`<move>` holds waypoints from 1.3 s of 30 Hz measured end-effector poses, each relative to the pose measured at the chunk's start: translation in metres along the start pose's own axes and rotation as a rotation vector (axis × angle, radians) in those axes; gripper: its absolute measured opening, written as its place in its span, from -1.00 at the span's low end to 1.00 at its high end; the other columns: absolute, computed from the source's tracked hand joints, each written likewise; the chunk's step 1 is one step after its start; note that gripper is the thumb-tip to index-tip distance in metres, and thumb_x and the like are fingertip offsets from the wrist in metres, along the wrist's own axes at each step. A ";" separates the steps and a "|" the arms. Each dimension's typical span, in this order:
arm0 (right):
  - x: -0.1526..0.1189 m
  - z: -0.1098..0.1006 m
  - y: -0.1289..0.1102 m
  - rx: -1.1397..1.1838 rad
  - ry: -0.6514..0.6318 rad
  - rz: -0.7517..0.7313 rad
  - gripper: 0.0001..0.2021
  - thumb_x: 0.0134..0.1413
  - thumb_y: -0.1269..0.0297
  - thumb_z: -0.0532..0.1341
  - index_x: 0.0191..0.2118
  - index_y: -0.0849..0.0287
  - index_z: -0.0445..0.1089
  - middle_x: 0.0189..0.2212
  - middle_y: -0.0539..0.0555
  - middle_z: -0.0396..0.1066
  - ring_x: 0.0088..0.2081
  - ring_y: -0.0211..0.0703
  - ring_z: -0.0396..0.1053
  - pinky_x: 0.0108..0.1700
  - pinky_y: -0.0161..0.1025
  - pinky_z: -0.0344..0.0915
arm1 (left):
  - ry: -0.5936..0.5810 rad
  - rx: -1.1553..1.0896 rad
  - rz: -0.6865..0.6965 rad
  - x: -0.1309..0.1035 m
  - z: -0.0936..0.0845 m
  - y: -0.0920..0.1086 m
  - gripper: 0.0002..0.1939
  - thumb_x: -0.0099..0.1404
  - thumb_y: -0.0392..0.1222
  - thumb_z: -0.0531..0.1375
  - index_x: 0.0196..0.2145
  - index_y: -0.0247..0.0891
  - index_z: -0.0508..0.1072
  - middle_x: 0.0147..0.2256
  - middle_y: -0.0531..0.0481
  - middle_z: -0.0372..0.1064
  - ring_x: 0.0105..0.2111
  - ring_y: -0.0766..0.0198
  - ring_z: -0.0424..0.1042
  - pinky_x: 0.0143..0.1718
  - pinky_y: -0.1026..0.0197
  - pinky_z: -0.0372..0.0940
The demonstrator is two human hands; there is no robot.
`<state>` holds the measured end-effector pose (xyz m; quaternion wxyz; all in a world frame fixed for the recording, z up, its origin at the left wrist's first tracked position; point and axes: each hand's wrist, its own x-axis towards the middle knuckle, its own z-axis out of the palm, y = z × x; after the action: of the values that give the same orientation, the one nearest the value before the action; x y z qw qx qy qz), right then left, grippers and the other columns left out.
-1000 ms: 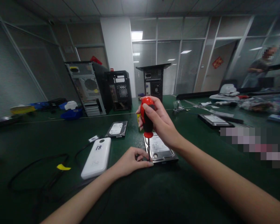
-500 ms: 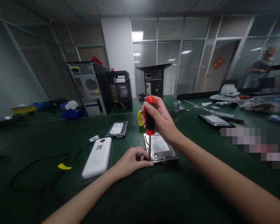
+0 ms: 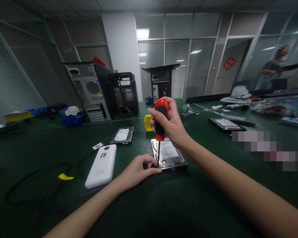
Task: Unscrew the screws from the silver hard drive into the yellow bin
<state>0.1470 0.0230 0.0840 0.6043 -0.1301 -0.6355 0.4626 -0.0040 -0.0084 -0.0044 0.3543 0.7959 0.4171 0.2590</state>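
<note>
My right hand is wrapped round the red and black handle of a screwdriver, with the thumb stretched across its near side. The shaft points down, leaning slightly, to the near left corner of a silver hard drive lying flat on the table. At that corner my left hand is closed, thumb and fingertips pinched about the lower end of the shaft. The tip itself is hidden between the fingers, and any screw there is too small to make out.
A second hard drive, a white power bank marked 18 and a black cable lie left. Behind the hands stands a yellow object. Computer cases line the back. Another drive lies right. A person stands far right.
The screwdriver's handle has tipped slightly to the right, and my right thumb has shifted across it. My left hand keeps its pinch at the drive's corner. The camera view has shifted slightly.
</note>
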 end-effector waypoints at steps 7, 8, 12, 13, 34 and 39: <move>0.003 0.000 -0.003 0.014 -0.078 0.006 -0.63 0.11 0.12 0.20 -0.04 -0.02 0.04 -0.47 -0.13 0.21 -0.59 -0.38 0.24 -0.50 -0.33 0.22 | 0.000 0.008 0.003 -0.001 -0.001 0.003 -0.83 0.21 -0.13 0.25 -0.32 -0.28 0.53 -0.44 0.10 0.22 -0.37 0.27 0.27 -0.29 0.29 0.15; 0.003 0.001 -0.004 0.025 -0.101 0.005 -0.67 0.14 0.12 0.16 -0.03 -0.02 0.07 -0.45 -0.12 0.20 -0.59 -0.39 0.24 -0.51 -0.33 0.21 | -0.002 0.012 0.000 -0.001 -0.001 0.004 -0.84 0.21 -0.13 0.24 -0.32 -0.28 0.53 -0.45 0.10 0.22 -0.37 0.27 0.27 -0.29 0.29 0.16; 0.005 0.004 -0.009 -0.035 -0.165 0.034 -0.73 0.19 0.10 0.09 -0.04 0.04 0.13 -0.48 -0.10 0.15 -0.57 -0.36 0.26 -0.51 -0.33 0.21 | 0.000 0.008 -0.014 0.001 -0.001 0.004 -0.82 0.19 -0.11 0.25 -0.33 -0.28 0.53 -0.44 0.08 0.26 -0.36 0.26 0.28 -0.29 0.28 0.16; 0.005 0.004 -0.010 -0.065 -0.181 0.040 -0.72 0.18 0.09 0.10 -0.06 0.06 0.14 -0.50 -0.10 0.15 -0.57 -0.35 0.26 -0.51 -0.33 0.22 | 0.009 0.006 -0.021 0.001 -0.001 0.003 -0.81 0.17 -0.10 0.27 -0.33 -0.29 0.53 -0.45 0.08 0.27 -0.37 0.26 0.28 -0.29 0.28 0.16; 0.008 0.005 -0.012 -0.106 -0.267 0.033 -0.60 0.03 0.22 0.29 -0.13 0.06 0.05 -0.46 -0.11 0.20 -0.53 -0.33 0.30 -0.48 -0.30 0.31 | 0.048 0.008 -0.078 0.004 0.001 -0.004 -0.69 0.05 0.00 0.34 -0.40 -0.33 0.54 -0.52 0.10 0.25 -0.47 0.31 0.19 -0.42 0.30 0.07; 0.004 0.010 -0.014 -0.082 -0.312 0.036 -0.67 0.15 0.20 0.18 -0.01 0.07 0.10 -0.44 -0.10 0.19 -0.50 -0.36 0.27 -0.46 -0.34 0.29 | 0.032 0.002 -0.100 0.003 0.000 -0.003 -0.69 0.08 0.01 0.32 -0.36 -0.32 0.54 -0.48 0.08 0.29 -0.44 0.29 0.22 -0.40 0.30 0.10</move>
<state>0.1427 0.0137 0.0990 0.4841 -0.0926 -0.7376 0.4616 -0.0038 -0.0046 -0.0060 0.3592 0.7703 0.4621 0.2533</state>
